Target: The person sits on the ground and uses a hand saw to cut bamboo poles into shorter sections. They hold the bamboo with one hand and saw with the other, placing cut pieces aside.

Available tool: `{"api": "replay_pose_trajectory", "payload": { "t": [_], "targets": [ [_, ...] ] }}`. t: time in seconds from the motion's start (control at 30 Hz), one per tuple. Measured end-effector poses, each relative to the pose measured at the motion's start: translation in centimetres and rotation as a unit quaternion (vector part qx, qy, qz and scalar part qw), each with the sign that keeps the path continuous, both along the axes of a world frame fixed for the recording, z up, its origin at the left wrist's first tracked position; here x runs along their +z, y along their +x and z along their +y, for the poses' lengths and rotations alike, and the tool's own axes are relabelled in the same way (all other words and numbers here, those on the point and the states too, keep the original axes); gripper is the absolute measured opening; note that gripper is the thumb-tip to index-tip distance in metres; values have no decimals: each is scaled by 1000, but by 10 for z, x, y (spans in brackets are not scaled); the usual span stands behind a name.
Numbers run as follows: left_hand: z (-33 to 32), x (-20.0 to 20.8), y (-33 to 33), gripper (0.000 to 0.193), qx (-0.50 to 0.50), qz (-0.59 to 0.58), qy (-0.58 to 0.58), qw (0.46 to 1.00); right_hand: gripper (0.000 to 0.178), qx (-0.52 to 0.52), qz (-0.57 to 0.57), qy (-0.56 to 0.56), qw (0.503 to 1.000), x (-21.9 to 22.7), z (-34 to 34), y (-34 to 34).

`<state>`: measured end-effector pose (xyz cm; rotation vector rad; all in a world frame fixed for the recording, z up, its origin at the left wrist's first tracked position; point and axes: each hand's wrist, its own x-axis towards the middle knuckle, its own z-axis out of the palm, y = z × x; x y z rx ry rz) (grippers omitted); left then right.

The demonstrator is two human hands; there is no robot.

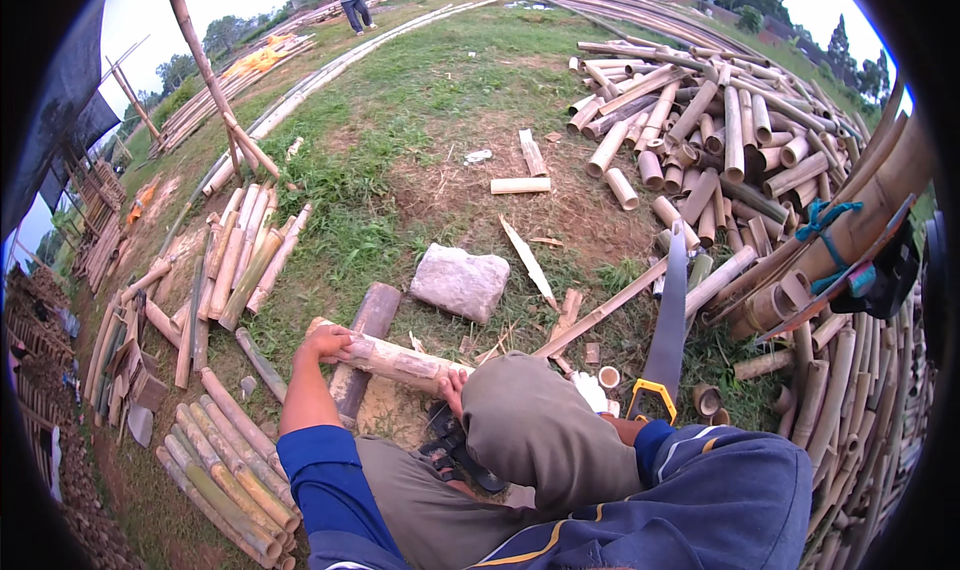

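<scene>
A short pale bamboo piece (405,358) lies slantwise in front of me, across a dark thick log (365,335). My left hand (325,343) is closed over its far left end, thumb and fingers on the surface. Beside my raised knee, bare fingers of my right hand (454,394) grip the piece's near right end; the knee hides the palm and much of that forearm. A white glove-like thing (588,391) shows at the knee's right, next to my right wrist. Right of it is a hand saw (668,320) with a yellow-and-black handle, its blade pointing away.
A pale stone block (460,282) sits beyond the bamboo. Cut bamboo is heaped at the far right (700,140); bundles lie at left (225,470) and right (850,390). Bamboo poles (790,255) with a blue tie lean at right. A person (350,0) walks far off.
</scene>
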<state>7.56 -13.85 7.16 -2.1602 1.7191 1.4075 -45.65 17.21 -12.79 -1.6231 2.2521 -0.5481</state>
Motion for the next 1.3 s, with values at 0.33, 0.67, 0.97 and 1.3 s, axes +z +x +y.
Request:
{"api": "replay_pose_trajectory", "payload": {
  "t": [0.33, 0.67, 0.97, 1.3],
  "targets": [
    [-1, -1, -7, 35, -3, 5, -7, 1000, 42, -8, 12, 4, 1000, -2, 3, -4],
    [1, -2, 10, 36, 6, -1, -5, 1000, 42, 8, -12, 34, 999, 12, 0, 7],
    [-2, -5, 3, 39, -6, 4, -5, 1000, 38, 3, -6, 11, 1000, -1, 0, -2],
    [-2, 0, 1, 41, -19, 0, -9, 1000, 44, 9, 0, 26, 1000, -3, 0, -6]
  ]
}}
